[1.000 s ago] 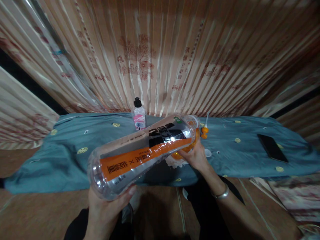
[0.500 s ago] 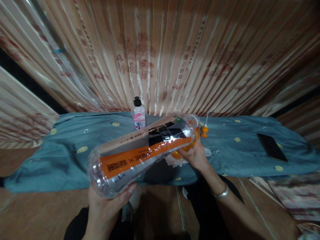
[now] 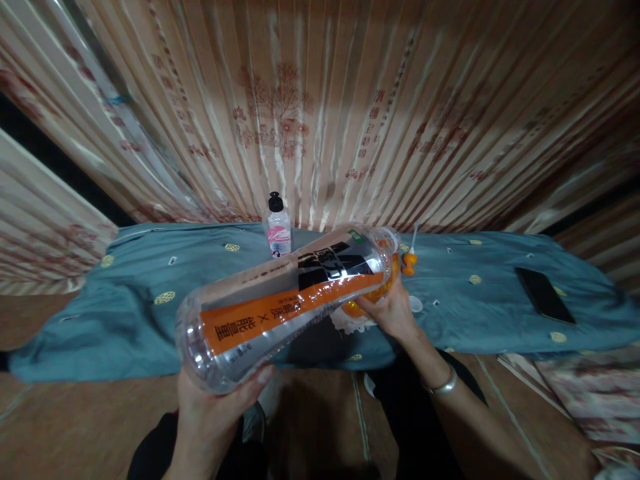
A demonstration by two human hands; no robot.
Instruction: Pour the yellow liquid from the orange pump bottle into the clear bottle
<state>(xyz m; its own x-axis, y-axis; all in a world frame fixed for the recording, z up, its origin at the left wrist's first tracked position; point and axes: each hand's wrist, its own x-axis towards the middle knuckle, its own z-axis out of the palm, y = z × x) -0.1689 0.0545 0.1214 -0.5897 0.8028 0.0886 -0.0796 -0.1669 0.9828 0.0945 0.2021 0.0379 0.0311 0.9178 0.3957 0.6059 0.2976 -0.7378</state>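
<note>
My left hand (image 3: 215,407) is wrapped round the base of a large clear plastic bottle (image 3: 295,300) with an orange, black and silver label. The bottle lies tilted, its base nearer me and its open mouth at the upper right. Under that neck, my right hand (image 3: 393,310) grips a translucent orange bottle (image 3: 356,309), mostly hidden behind the big one. Whether liquid runs between the two cannot be made out. Just beyond my right hand, an orange pump head (image 3: 409,261) with a pale tube rests on the cloth. A small white round cap (image 3: 415,305) lies beside my right wrist.
A clear squeeze bottle (image 3: 278,230) with a black cap and pink label stands at the back. Toward the right lies a black phone (image 3: 545,295). A teal patterned cloth (image 3: 135,287) covers the surface, and a pleated curtain (image 3: 325,120) hangs behind it.
</note>
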